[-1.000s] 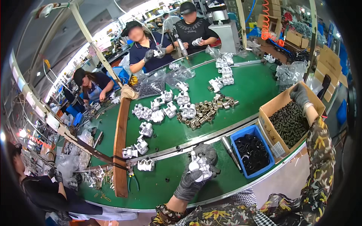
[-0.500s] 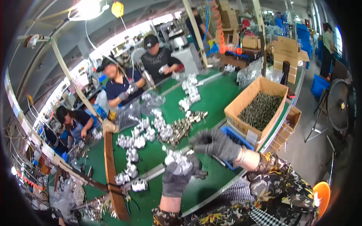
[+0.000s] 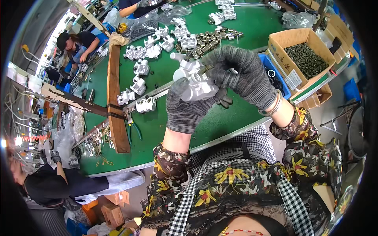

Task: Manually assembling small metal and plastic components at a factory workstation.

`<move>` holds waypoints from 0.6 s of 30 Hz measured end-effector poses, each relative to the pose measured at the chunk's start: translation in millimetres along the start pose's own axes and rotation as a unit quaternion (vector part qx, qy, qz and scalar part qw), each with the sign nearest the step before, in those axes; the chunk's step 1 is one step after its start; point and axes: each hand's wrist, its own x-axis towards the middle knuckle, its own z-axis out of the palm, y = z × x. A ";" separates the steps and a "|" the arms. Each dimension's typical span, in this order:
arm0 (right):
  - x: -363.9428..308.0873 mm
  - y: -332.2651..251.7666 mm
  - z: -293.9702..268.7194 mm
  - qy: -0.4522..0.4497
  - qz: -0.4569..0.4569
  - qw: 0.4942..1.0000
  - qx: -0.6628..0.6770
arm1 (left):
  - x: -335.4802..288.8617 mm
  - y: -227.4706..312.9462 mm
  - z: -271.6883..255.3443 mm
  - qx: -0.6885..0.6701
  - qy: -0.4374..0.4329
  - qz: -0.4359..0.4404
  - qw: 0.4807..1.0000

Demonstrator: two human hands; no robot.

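Silver metal casting (image 3: pixel 201 89), gripped in the left hand (image 3: pixel 187 112), lies at eight o'clock from the right hand (image 3: pixel 246 76), fingers curled, grip indiscernible.

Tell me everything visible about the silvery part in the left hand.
The silvery part looks like matt cast metal, lumpy, with rounded, stubby projections. The gloved left hand grips it from below, thumb at its left, above the green tabletop. The gloved right hand partly covers its right side; contact there is unclear.
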 end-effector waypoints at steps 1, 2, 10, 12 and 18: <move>-1.0 -1.8 3.2 -0.004 -0.003 1.000 0.006 | -0.1 -1.3 3.3 0.007 0.000 0.005 1.000; -3.2 1.8 6.0 0.019 -0.038 0.999 -0.009 | -0.1 -2.8 2.2 0.007 0.002 0.005 1.000; -3.9 -3.2 5.8 0.028 0.005 0.999 0.031 | 3.7 -3.6 -4.2 0.000 0.015 -0.017 1.000; -1.2 -4.5 1.7 0.009 -0.006 0.999 -0.037 | 5.9 -2.7 -1.1 0.003 0.042 -0.024 0.999; 2.6 1.8 -3.2 0.012 -0.005 0.998 -0.057 | 14.4 -0.8 -7.3 -0.007 -0.017 -0.037 0.999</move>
